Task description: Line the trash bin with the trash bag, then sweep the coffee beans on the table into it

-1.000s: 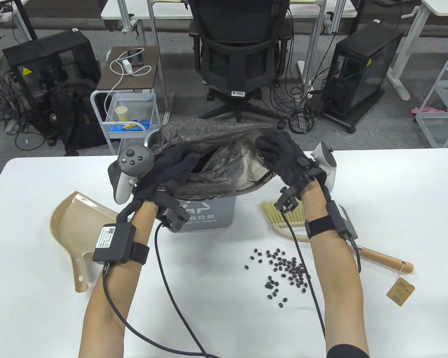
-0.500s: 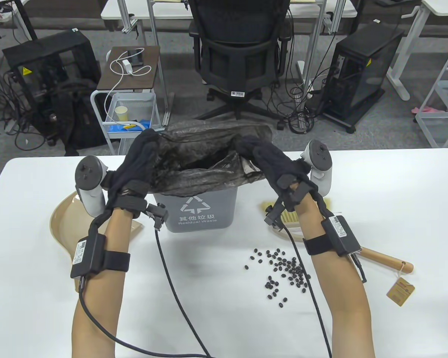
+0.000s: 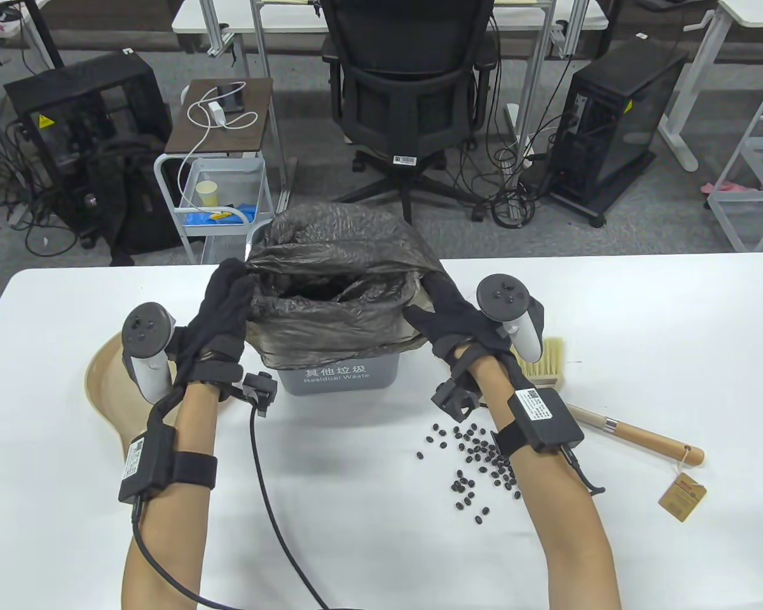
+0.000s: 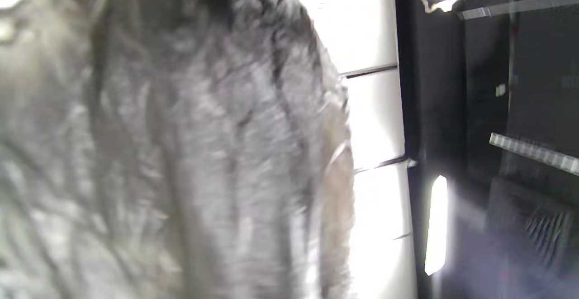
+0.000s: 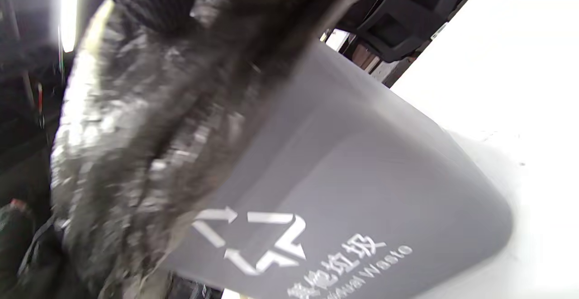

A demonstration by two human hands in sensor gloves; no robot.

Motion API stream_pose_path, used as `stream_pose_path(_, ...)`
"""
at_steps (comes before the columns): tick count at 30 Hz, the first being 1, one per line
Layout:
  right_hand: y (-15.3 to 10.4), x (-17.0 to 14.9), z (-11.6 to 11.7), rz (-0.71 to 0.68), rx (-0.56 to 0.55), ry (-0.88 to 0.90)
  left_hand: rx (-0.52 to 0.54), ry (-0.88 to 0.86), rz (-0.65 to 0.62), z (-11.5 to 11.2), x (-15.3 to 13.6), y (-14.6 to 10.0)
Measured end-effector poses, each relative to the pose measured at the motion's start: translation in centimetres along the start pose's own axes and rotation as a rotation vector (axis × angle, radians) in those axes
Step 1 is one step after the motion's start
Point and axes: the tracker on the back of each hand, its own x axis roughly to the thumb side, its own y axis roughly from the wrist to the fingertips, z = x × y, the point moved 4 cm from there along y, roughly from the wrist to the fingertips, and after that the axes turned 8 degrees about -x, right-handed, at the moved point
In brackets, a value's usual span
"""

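Note:
A grey trash bin (image 3: 340,376) stands mid-table with a dark translucent trash bag (image 3: 330,305) pulled over its rim, the mouth folded down the outside walls. My left hand (image 3: 229,298) grips the bag's edge at the bin's left side. At the bin's right side my right hand (image 3: 442,308) holds the bag's edge, thumb spread against the plastic. Several coffee beans (image 3: 477,457) lie scattered in front of the bin, to its right. The blurred bag (image 4: 181,154) fills the left wrist view. In the right wrist view the bag (image 5: 135,131) hangs over the bin (image 5: 362,190).
A beige dustpan (image 3: 105,381) lies left of the bin, partly under my left forearm. A wooden-handled brush (image 3: 636,435) with a tag lies to the right, behind my right wrist. Glove cables trail over the table's front. An office chair (image 3: 407,76) stands beyond the far edge.
Both hands came down and toward me along the bin's sides, drawing the bag's mouth over the rim. The folded plastic now covers the recycling symbol on the bin's front.

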Motion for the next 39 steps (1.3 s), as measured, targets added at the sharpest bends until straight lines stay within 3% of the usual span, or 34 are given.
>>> stream_pose_path(3,0.2,-0.9,-0.3,0.021,-0.046,0.163,0.024,-0.178,-0.013,0.6,-1.2,-0.1)
stream_pose_path(7,-0.4,-1.5,-4.7,0.001,-0.237,0.294,0.009,-0.282,-0.092,2.0,-0.6,-0.9)
stream_pose_path(11,-1.0,-1.3,-7.4,-0.057,-0.083,0.607,0.002,-0.232,-0.171,3.1,2.1,-1.9)
stream_pose_path(14,-1.6,-0.2,-8.1,-0.087,-0.045,0.708,-0.019,-0.075,-0.211,1.9,4.6,-2.3)
stream_pose_path(17,-2.0,1.7,-8.2,-0.142,-0.022,0.594,-0.013,0.269,-0.242,-2.0,7.9,-2.8)
stream_pose_path(19,-2.2,3.5,-7.5,-0.187,0.002,0.446,-0.108,0.565,-0.239,-7.1,9.2,-2.5)
stream_pose_path(21,-2.3,5.4,-6.4,-0.238,0.031,0.284,-0.192,0.843,-0.205,-12.4,9.2,-1.9)
stream_pose_path(23,-2.4,7.4,-5.2,-0.311,0.059,0.090,-0.190,1.122,-0.162,-16.5,8.9,-1.3)
stream_pose_path(26,-2.6,10.3,-3.6,-0.383,0.058,-0.228,-0.151,1.370,-0.077,-20.3,7.8,0.2)
stream_pose_path(28,-2.3,11.5,-2.9,-0.388,0.091,-0.446,-0.184,1.415,-0.001,-21.1,6.9,1.3)
stream_pose_path(30,-1.5,12.2,-2.5,-0.376,0.114,-0.526,-0.176,1.413,0.026,-21.2,6.2,2.2)
stream_pose_path(33,0.5,11.8,-1.9,-0.273,0.199,-0.517,-0.156,1.362,0.023,-20.5,5.7,3.0)
stream_pose_path(39,5.3,10.8,-1.8,-0.175,0.196,-0.398,-0.171,1.312,0.026,-20.0,5.3,3.7)
